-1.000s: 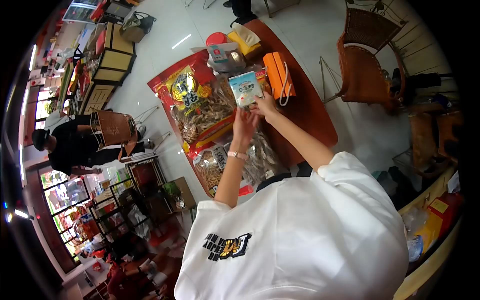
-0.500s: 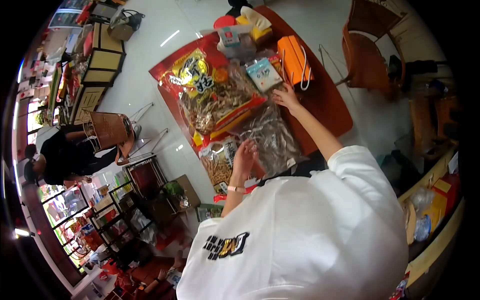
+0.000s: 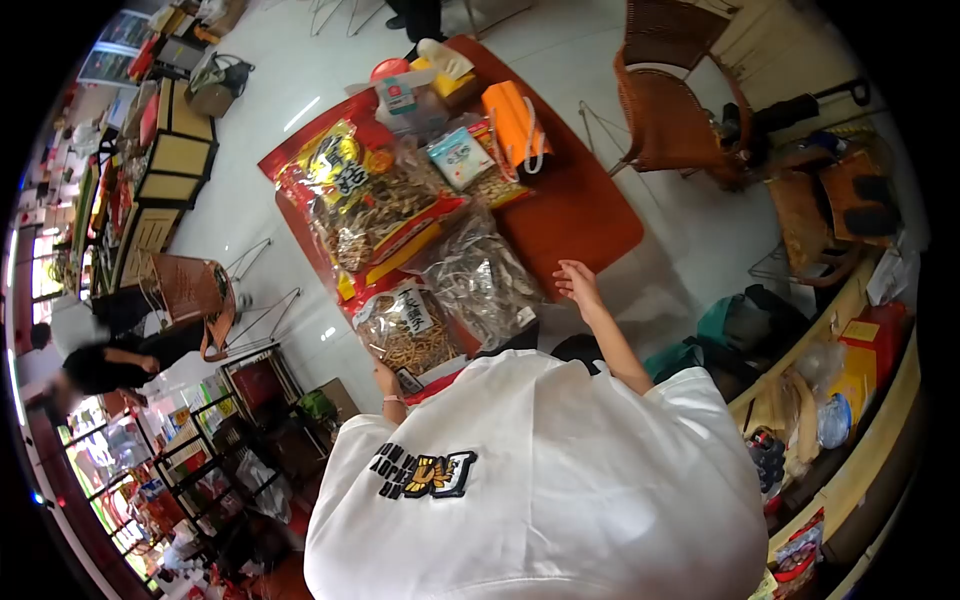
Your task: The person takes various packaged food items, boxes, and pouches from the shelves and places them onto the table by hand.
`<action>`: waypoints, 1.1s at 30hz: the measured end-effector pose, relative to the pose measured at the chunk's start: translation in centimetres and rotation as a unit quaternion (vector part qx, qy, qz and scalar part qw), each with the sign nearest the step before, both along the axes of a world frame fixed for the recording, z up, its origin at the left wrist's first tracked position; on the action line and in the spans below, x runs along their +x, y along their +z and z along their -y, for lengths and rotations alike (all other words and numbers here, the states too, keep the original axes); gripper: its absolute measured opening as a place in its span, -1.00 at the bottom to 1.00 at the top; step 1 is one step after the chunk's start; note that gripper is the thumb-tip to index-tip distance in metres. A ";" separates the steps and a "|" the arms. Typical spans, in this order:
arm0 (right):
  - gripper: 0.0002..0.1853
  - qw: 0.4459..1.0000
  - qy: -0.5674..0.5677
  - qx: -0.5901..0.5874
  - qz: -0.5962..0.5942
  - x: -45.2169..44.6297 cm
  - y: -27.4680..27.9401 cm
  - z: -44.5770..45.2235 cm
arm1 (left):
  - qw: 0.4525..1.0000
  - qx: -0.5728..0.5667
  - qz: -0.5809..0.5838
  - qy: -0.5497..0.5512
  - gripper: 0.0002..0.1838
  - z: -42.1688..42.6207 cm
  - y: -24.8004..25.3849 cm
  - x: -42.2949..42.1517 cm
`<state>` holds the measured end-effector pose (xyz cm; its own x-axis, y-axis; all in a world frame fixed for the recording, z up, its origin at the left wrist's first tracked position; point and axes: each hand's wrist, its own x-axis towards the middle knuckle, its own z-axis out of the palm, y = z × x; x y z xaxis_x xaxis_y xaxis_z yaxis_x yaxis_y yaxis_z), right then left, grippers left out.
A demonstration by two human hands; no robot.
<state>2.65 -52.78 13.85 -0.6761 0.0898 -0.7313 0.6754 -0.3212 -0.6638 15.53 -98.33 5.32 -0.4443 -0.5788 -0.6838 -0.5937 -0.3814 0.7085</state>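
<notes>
My left hand (image 3: 386,381) is closed at the near edge of a clear bag of thin brown dried strips (image 3: 415,342), its fingertips partly hidden by the bag. My right hand (image 3: 579,284) hovers by the near table edge, fingers apart, holding nothing. Between them lies a clear plastic bag of greyish dried pieces (image 3: 482,282). Farther up is a large red-and-yellow bag of dried brown food (image 3: 370,195). A small white-and-blue packet (image 3: 461,158) rests partly over another packet (image 3: 496,187), beside an orange gift bag (image 3: 517,125) with white cord handles.
The reddish-brown table (image 3: 595,215) also bears a tissue box (image 3: 452,78) and a red-lidded container (image 3: 390,70). A woven chair (image 3: 675,110) stands off its right side, another (image 3: 190,290) to the left. Shelving (image 3: 840,370) lines the right; another person (image 3: 110,360) is at far left.
My right hand has drawn back from the white-and-blue packet towards me. My left hand has moved from the bag of greyish pieces to the strips bag's edge. The whole view has shifted.
</notes>
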 end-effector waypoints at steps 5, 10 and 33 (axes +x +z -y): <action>-0.79 0.996 -0.014 0.007 -0.090 4.4 -2.5 -6.5 | 0.991 -0.028 0.083 -0.099 -0.59 1.1 -1.4 -2.1; -0.85 0.956 -0.182 0.187 -0.138 17.1 -9.1 -18.4 | 0.817 -0.540 0.186 -0.077 -0.62 -7.6 1.5 -11.6; -0.76 0.778 -0.585 0.137 0.182 46.1 -12.9 -24.8 | 0.347 -0.390 -0.220 -0.824 -0.81 -62.9 5.4 -10.1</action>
<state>48.74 -28.03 0.95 0.2339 0.6742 -0.7005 0.1865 -0.7382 -0.6483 5.42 -35.38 10.71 -0.5732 0.7768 -0.2607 0.6818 0.6286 0.3741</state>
